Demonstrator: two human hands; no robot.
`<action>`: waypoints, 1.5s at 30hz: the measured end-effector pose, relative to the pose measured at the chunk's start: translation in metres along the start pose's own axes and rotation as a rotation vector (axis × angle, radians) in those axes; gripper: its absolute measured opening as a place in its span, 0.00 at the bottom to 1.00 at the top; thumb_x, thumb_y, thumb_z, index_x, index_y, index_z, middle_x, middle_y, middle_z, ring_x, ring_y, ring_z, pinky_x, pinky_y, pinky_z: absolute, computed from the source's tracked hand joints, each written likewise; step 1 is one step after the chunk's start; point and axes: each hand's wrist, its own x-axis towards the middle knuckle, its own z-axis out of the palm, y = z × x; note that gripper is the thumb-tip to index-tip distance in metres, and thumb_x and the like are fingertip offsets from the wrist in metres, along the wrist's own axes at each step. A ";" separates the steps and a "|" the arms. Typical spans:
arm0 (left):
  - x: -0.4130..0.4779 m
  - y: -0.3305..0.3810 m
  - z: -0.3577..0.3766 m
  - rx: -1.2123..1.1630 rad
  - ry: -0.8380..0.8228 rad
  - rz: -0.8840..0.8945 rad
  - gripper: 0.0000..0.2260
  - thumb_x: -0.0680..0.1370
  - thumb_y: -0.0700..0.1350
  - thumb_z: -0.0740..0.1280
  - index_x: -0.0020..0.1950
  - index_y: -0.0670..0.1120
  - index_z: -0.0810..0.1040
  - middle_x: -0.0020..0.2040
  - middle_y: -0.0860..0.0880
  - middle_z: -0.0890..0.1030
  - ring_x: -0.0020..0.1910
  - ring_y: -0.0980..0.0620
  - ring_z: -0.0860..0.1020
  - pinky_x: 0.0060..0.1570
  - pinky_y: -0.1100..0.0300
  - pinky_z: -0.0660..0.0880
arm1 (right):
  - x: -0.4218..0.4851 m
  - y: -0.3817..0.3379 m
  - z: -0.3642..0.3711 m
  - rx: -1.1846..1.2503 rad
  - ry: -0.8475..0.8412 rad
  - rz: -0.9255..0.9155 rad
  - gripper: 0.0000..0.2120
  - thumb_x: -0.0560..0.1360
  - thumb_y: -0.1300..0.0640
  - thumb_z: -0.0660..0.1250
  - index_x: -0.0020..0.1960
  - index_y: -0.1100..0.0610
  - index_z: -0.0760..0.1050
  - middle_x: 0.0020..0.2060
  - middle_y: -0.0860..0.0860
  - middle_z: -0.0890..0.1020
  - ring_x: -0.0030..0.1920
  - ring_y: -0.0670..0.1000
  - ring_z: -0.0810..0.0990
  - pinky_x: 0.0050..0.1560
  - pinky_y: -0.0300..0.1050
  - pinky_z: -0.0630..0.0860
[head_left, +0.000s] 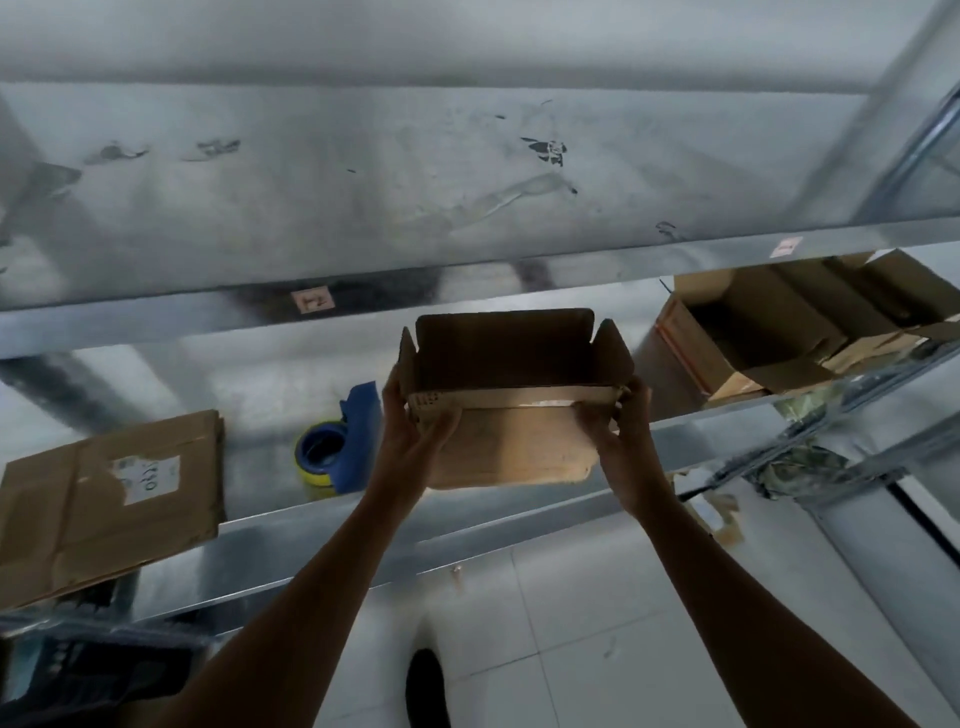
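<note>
I've got the box (511, 395) gripped at both ends, left hand (415, 431) and right hand (621, 431), over the shelf (322, 525). Tape gun (337, 441) just left, flat carton (111, 493) further left, open carton (753, 332) right.

From my box (514, 364), the tape dispenser (337, 441) is crowding my left hand (410, 431) at nine o'clock, open cartons (753, 338) are blocking two o'clock, and the upper shelf (363, 208) is hanging overhead at twelve; bare shelf (270, 384) is lying open between.
</note>
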 end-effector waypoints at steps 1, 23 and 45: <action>0.007 0.001 0.001 -0.001 0.003 0.029 0.37 0.73 0.63 0.71 0.78 0.59 0.57 0.72 0.56 0.69 0.70 0.57 0.71 0.61 0.61 0.73 | 0.009 0.001 0.002 -0.002 -0.038 -0.035 0.35 0.75 0.50 0.72 0.76 0.57 0.60 0.67 0.52 0.73 0.65 0.50 0.76 0.56 0.50 0.82; 0.044 -0.021 0.061 0.140 0.421 -0.135 0.20 0.77 0.44 0.73 0.65 0.54 0.69 0.57 0.51 0.75 0.50 0.59 0.77 0.44 0.65 0.76 | 0.090 0.080 -0.021 -0.017 -0.116 0.062 0.31 0.73 0.43 0.68 0.73 0.37 0.62 0.66 0.54 0.69 0.63 0.53 0.75 0.60 0.59 0.81; 0.043 -0.016 0.067 0.050 0.277 -0.084 0.17 0.78 0.37 0.70 0.56 0.58 0.74 0.63 0.57 0.74 0.57 0.62 0.76 0.47 0.67 0.75 | 0.118 0.078 -0.048 0.083 -0.341 0.017 0.27 0.77 0.34 0.62 0.72 0.42 0.67 0.69 0.49 0.72 0.68 0.49 0.75 0.67 0.49 0.76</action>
